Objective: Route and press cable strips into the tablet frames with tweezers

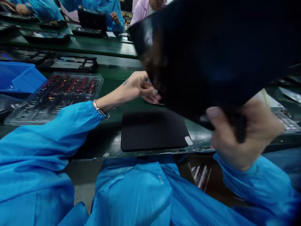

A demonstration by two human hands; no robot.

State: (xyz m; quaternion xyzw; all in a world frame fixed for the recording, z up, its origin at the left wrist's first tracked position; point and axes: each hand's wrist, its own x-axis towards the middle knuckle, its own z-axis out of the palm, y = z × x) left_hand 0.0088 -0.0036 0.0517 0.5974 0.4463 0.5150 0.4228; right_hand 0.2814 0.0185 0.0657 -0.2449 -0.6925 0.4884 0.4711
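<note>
Raised close to the camera, a large glossy black panel [211,56] is blurred and fills the upper right. My right hand [244,135] is closed on its lower edge, thumb toward me. My left hand [143,89] has its fingers bent together at the panel's lower left edge. Whether they grip that edge or something small is hidden. Below the panel, a flat black rectangular board [152,130] lies on the green bench, near its front edge. A small white sticker [188,140] marks its right corner.
At left stand a clear plastic tray [100,83] of small red and black parts and a blue bin [28,78]. Black frames [70,62] lie behind them. Across the bench, people in blue sleeves [47,11] work by black devices [47,37]. Another parts tray [290,122] is at right.
</note>
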